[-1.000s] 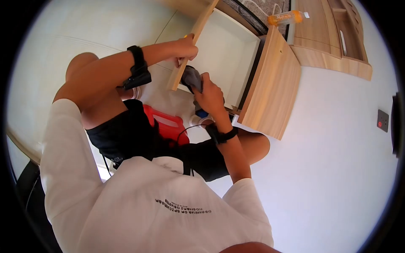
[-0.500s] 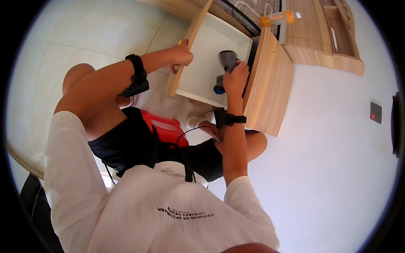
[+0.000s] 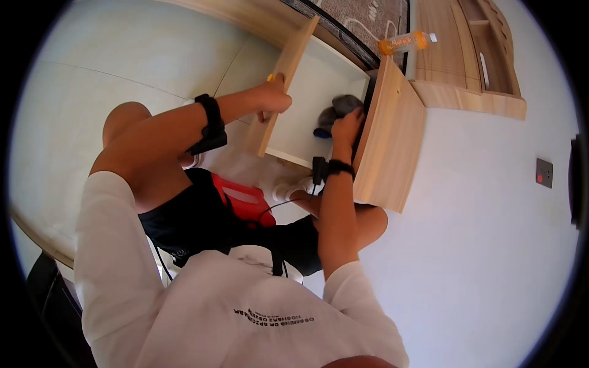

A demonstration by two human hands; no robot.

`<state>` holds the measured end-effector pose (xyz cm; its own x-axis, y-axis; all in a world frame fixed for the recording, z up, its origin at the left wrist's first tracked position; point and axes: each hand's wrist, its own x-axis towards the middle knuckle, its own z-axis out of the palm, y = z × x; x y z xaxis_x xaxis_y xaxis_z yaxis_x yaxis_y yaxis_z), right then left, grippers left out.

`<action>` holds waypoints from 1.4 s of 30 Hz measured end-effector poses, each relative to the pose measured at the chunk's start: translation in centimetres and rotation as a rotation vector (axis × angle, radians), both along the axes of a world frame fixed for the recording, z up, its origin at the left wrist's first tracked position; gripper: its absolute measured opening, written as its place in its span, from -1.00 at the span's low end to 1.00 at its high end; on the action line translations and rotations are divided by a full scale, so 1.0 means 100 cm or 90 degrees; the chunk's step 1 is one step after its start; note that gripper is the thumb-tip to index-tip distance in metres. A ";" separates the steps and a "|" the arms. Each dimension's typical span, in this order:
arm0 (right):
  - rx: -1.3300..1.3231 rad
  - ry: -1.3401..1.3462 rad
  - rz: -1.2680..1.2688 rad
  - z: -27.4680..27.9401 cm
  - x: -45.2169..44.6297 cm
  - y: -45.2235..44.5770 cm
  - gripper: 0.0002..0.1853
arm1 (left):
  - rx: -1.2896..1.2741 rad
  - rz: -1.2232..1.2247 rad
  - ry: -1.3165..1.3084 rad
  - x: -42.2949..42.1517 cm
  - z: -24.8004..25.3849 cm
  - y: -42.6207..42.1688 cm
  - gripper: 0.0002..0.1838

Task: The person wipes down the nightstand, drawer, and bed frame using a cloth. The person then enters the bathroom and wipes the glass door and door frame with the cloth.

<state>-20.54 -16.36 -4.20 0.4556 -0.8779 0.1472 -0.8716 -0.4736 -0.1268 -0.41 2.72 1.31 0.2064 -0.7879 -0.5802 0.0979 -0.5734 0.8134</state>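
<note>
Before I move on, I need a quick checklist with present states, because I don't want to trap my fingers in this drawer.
- Drawer open: ok.
- Left hand on the drawer front: ok.
- Grey bundle inside the drawer: ok.
- Right hand clear of the drawer: not ok, it is at the bundle.
- Bundle released: cannot tell.
- Bottle outside the drawer: ok, lying on its side.

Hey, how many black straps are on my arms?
2. One black strap sits behind the left hand, which grips the drawer front; the other black strap sits behind the right hand, which is inside the drawer.
</note>
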 end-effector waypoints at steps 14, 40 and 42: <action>0.290 -0.032 -0.195 0.053 0.011 0.039 -0.21 | -0.004 0.016 0.016 -0.002 -0.014 -0.008 0.01; -0.052 -0.059 0.062 -0.006 0.081 -0.104 -0.33 | -0.006 0.003 0.031 0.000 -0.020 -0.006 0.05; -0.035 -0.145 0.071 -0.020 0.078 -0.112 -0.34 | -0.001 0.009 0.024 0.001 -0.017 -0.006 0.07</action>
<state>-12.76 -27.57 -6.21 0.4990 -0.8120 0.3027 -0.7655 -0.5767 -0.2853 -0.35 2.15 -0.39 0.1958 -0.7860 -0.5863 0.1359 -0.5704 0.8101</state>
